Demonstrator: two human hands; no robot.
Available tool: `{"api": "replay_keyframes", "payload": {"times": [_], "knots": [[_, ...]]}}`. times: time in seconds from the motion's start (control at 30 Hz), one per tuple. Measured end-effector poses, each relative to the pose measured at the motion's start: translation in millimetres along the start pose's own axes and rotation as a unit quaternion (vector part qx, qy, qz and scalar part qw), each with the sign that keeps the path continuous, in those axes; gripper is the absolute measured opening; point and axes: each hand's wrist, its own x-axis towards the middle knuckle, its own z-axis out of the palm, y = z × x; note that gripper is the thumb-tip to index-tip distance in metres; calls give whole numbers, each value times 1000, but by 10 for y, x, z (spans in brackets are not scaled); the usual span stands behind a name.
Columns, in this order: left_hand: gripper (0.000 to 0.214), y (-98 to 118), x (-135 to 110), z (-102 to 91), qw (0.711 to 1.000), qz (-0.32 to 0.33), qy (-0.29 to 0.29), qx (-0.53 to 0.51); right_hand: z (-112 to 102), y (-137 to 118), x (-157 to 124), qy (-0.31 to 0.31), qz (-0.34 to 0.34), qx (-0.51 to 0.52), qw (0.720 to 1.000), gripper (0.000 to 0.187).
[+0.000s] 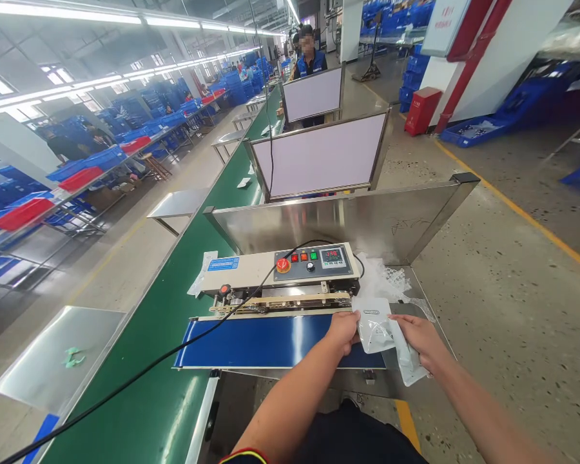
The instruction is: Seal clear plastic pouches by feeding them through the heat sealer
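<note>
A white plastic bag (376, 325) with a small dark label near its top edge is held upright by its left edge in my left hand (344, 332), over the right end of the blue conveyor belt (270, 341). My right hand (419, 340) is closed on a second white bag (408, 361), which hangs down below the fingers, its upper part close to the first bag's right edge. Just beyond the hands stands a cream band sealing machine (251, 274) with a red stop knob (283, 265), small buttons and a lit red display (331, 257).
Crumpled clear plastic bags (381, 280) lie behind the hands, against a steel partition (319, 222). A black cable (174, 351) crosses the machine and the green conveyor (140, 380). Another bag (203, 274) sits at the machine's left end. A person (309, 61) stands behind farther partitions.
</note>
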Motion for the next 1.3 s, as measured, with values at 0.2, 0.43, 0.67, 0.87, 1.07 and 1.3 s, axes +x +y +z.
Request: {"api": "replay_keyframes", "payload": {"times": [0.2, 0.43, 0.67, 0.87, 1.07, 1.3], "knots": [[29, 36, -22, -188, 999, 33, 6, -12, 148, -70, 17, -34, 54, -4, 998, 30], [36, 125, -170, -547, 994, 103, 25, 6, 546, -141, -49, -79, 13, -47, 996, 37], [44, -242, -784, -976, 893, 376, 222, 106, 598, -133, -356, -26, -4, -69, 997, 61], [68, -674, -869, -495, 912, 363, -11, 189, 717, -167, -602, -2, -52, 81, 995, 76], [77, -401, -652, -376, 915, 365, 16, 173, 425, -12, -567, -106, -77, 165, 978, 76], [57, -412, -171, -117, 986, 158, 32, 35, 143, 193, -197, 30, -16, 52, 998, 52]]}}
